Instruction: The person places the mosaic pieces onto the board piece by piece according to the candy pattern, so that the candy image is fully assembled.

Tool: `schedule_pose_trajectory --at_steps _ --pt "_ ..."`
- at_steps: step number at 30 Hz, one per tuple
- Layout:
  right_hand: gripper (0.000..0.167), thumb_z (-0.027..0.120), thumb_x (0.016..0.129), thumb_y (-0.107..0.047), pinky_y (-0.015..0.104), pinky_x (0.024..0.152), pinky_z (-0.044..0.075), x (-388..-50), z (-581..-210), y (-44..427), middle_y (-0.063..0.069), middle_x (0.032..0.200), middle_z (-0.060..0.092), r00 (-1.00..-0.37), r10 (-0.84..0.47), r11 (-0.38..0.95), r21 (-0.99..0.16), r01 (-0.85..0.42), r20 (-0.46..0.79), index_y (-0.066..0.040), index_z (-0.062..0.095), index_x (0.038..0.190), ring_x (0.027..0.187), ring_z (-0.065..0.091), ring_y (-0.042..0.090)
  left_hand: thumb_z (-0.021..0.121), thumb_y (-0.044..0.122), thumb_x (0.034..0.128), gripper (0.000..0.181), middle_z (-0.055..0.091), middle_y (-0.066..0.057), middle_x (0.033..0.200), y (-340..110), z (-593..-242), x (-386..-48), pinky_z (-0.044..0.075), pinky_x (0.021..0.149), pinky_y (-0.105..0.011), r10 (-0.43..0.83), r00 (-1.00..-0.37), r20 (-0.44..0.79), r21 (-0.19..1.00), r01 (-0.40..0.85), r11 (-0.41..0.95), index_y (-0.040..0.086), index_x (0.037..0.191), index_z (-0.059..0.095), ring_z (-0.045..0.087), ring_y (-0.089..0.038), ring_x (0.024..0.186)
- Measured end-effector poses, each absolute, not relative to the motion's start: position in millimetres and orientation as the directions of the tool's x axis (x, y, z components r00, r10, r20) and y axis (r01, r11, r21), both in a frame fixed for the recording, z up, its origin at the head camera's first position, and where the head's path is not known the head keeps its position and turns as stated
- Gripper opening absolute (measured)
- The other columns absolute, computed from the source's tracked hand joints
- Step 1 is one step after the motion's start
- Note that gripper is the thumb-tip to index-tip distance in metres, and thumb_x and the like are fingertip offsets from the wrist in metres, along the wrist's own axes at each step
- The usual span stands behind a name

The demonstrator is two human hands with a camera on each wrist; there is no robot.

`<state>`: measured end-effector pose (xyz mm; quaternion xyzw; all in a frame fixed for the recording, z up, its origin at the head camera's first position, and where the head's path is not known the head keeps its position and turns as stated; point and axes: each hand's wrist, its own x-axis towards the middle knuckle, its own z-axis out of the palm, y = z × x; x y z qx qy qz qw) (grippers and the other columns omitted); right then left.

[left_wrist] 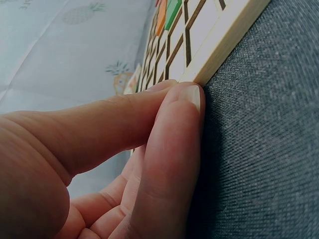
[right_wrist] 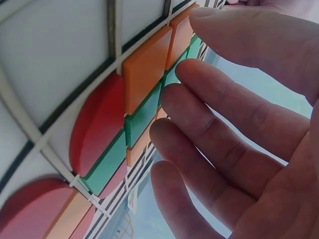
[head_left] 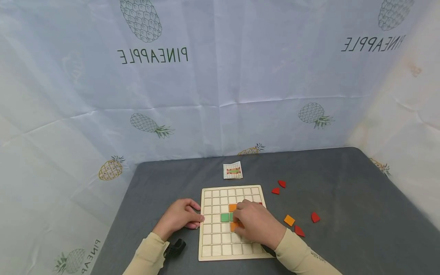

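A pale wooden grid board [head_left: 211, 250] lies on the table. Green square tiles [head_left: 225, 217] and orange square tiles [head_left: 232, 207] sit in its cells. At the board's left edge is my left hand [head_left: 178, 217]; in the left wrist view its thumb and a finger pinch that edge. My right hand [head_left: 258, 221] reaches over the middle of the board. Its thumb touches an orange tile [right_wrist: 180, 35] and its other fingers are extended, their tips beside the green tiles [right_wrist: 143, 112]. Red rounded pieces [right_wrist: 99, 124] also lie on the board, mostly hidden by this hand in the head view.
Several loose red pieces [head_left: 315, 217] and an orange square [head_left: 289, 220] lie right of the board on the dark table [head_left: 343, 183]. Behind the board lies a small pattern card [head_left: 233, 172]. A pineapple-print curtain [head_left: 220, 76] hangs past the table's far edge.
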<state>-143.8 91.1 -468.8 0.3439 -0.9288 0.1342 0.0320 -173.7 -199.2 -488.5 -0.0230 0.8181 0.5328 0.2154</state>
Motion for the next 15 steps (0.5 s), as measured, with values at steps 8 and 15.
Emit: schedule_pose_trajectory --at_steps 8,15 --pt "0.015 0.091 0.087 -0.025 0.02 0.063 0.046 -147 -466 96 -0.012 0.081 0.062 -0.766 -0.621 0.725 -0.25 -0.642 0.165 -0.02 0.077 0.083 0.075 0.05 0.003 0.092 0.013 0.0855 0.043 0.073 -0.013 0.087 -200 -489 -174 0.068 0.065 -0.033 0.189 -0.906 -0.377 0.86 -0.267 0.435 -0.001 0.117 0.067 0.076 -0.015 0.069" --pt "0.009 0.088 0.091 -0.023 0.025 0.068 0.055 -165 -453 129 -0.007 0.091 0.069 -0.855 -0.497 0.788 -0.335 -0.517 0.151 -0.019 0.081 0.094 0.084 0.057 0.006 0.093 0.013 0.0854 0.043 0.073 -0.014 0.088 -200 -489 -174 0.068 0.065 -0.034 0.193 -0.904 -0.382 0.862 -0.272 0.428 -0.001 0.118 0.068 0.077 -0.016 0.069"
